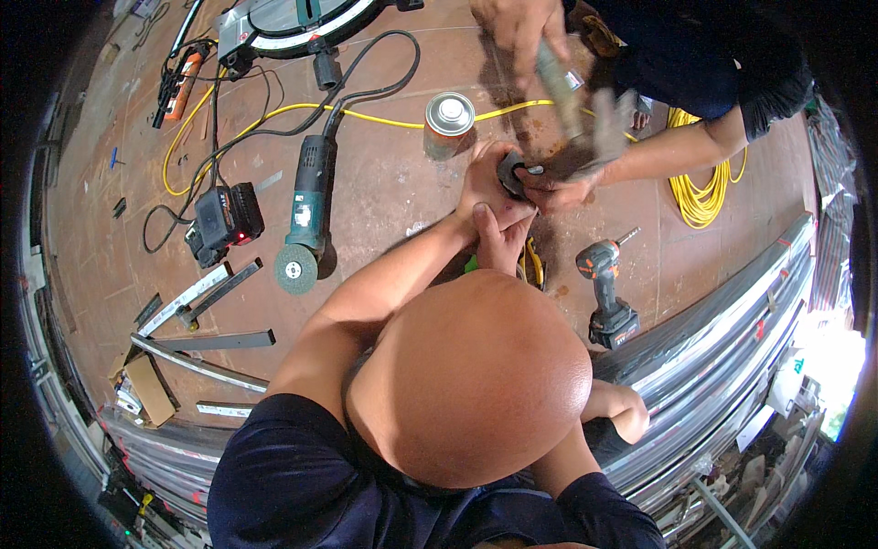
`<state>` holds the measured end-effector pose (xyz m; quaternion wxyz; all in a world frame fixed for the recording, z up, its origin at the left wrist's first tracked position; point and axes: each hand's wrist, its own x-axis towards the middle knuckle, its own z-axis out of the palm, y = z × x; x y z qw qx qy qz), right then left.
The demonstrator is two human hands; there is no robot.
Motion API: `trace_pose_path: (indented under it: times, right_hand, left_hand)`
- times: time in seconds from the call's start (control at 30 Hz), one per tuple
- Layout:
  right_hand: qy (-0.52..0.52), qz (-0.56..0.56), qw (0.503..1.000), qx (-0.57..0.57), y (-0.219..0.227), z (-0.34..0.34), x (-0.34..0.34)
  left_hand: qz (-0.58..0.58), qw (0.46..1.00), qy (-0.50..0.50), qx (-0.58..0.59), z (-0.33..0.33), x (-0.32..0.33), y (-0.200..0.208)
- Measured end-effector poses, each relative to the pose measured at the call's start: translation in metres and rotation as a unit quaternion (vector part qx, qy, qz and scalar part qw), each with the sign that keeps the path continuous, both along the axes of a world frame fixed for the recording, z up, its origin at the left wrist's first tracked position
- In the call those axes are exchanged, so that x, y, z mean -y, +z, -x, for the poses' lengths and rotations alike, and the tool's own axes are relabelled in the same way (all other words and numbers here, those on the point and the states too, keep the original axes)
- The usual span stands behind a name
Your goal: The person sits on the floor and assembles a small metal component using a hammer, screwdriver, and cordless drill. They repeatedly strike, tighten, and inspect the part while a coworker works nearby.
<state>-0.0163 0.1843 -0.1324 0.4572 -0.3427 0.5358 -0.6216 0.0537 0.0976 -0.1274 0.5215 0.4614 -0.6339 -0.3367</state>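
My left hand (490,181) is closed around a small dark rounded part (513,176) whose kind I cannot make out. Just below it, my right hand (505,240) presses up against the left, thumb raised and fingers mostly hidden. Another person's hand (562,192) meets the same part from the right. That person's other hand (523,35) grips a blurred stick-like tool (556,84), possibly a hammer, above it. Behind my left hand stands a metal can (448,137). Yellow-handled pliers (534,265) lie partly hidden beside my right hand. A bare rounded body part covers the lower middle.
On the floor at left lie an angle grinder (311,197), a black battery tool (224,220) and metal profiles (215,340). A cordless drill (600,284) stands right. Behind are a mitre saw (302,37), yellow cable and its coil (697,197). Wrapped profiles (722,339) line the right.
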Motion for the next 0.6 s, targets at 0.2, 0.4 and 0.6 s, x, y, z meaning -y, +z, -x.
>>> trace_pose_path:
  times: [0.2, 0.4, 0.6]
  right_hand:
    - [0.009, -0.01, 1.0, 0.026, -0.001, 0.0, -0.004]
    - [0.021, 0.01, 1.0, 0.014, -0.004, 0.001, 0.0]
    - [0.002, 0.0, 1.0, 0.021, -0.01, 0.0, -0.01]
  left_hand:
    - [-0.023, 1.0, 0.0, 0.0, 0.001, -0.003, 0.001]
    - [-0.025, 0.999, 0.024, -0.003, 0.001, 0.001, 0.0]
    - [0.018, 1.0, -0.002, -0.003, 0.001, -0.005, 0.0]
